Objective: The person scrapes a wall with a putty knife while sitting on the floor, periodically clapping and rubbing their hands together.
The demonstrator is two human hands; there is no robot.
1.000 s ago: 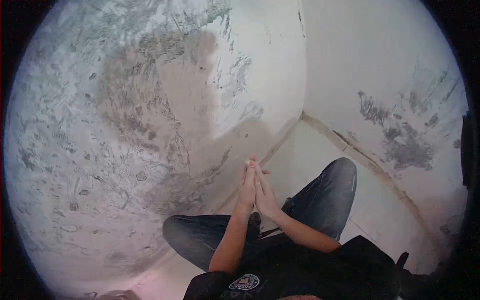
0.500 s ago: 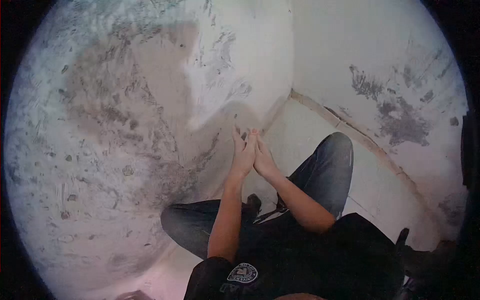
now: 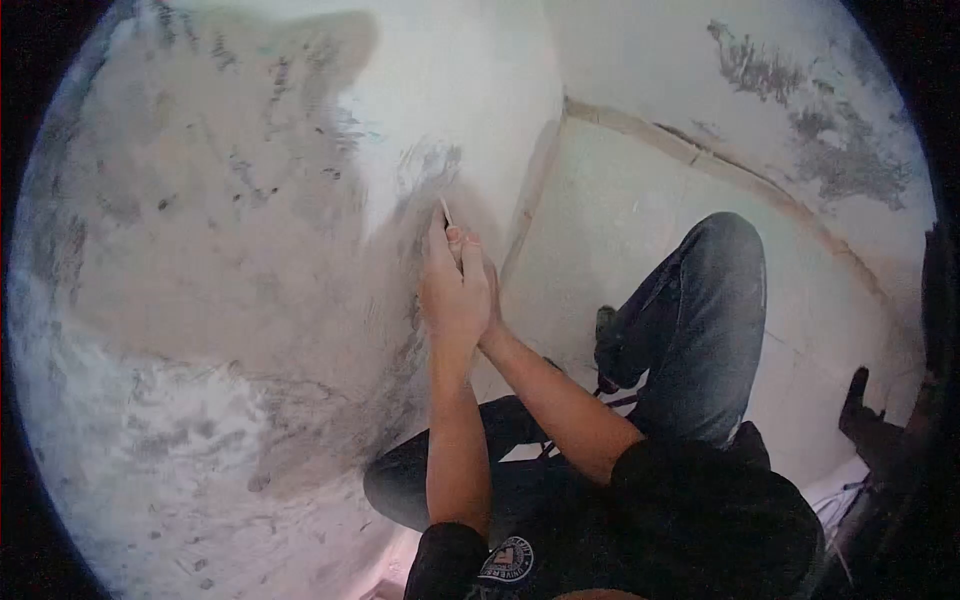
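My left hand point(image 3: 455, 300) is raised in front of the wall point(image 3: 230, 220), its fingers closed round a thin, pale-edged tool point(image 3: 446, 212) that sticks out past the fingertips. Pressed against its right side is my right hand point(image 3: 491, 303), mostly hidden behind it, with fingers closed in. What the right hand grips is hidden. Beside the hands, the wall has a greyish-brown patch with dark marks and a whiter area above. Whether the tool touches the wall cannot be made out.
My bent legs in dark jeans point(image 3: 700, 330) are below and to the right. Pale floor tiles point(image 3: 570, 240) meet the walls at a brownish edge point(image 3: 690, 152). The right wall point(image 3: 650, 60) has dark grey patches. A dark object point(image 3: 870, 425) lies at the far right.
The camera view has shifted. Both hands, still together, have moved left and up in the picture, and the thin tool now shows beyond the fingertips.
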